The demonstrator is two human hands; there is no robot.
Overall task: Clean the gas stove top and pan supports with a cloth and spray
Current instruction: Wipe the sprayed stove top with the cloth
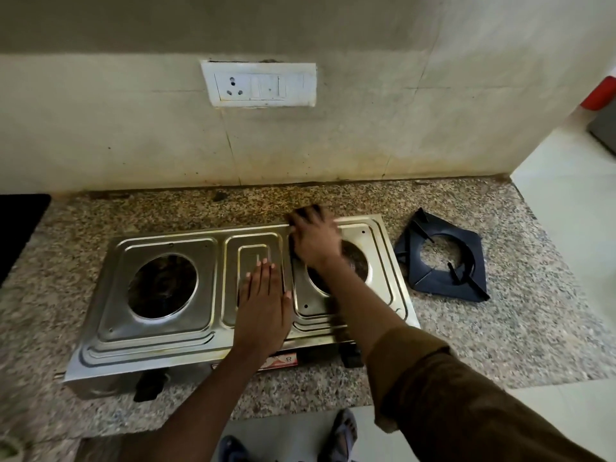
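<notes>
A two-burner steel gas stove top (pixel 166 341) sits on the speckled granite counter, both burner holes bare. My left hand (pixel 263 305) lies flat, fingers together, on the ribbed middle panel. My right hand (pixel 315 236) presses a dark cloth (pixel 305 213) against the stove's back edge, above the right burner hole (pixel 356 261); the hand is blurred with motion and covers most of the cloth. One black pan support (pixel 440 258) lies on the counter to the right of the stove. No spray bottle is in view.
The granite counter (pixel 466 328) ends at the right and front. A wall with a white switch-and-socket plate (pixel 260 85) stands behind. A black surface (pixel 16 228) is at the far left. Black knobs (pixel 150 383) stick out below the stove front. My feet (pixel 340 431) show below.
</notes>
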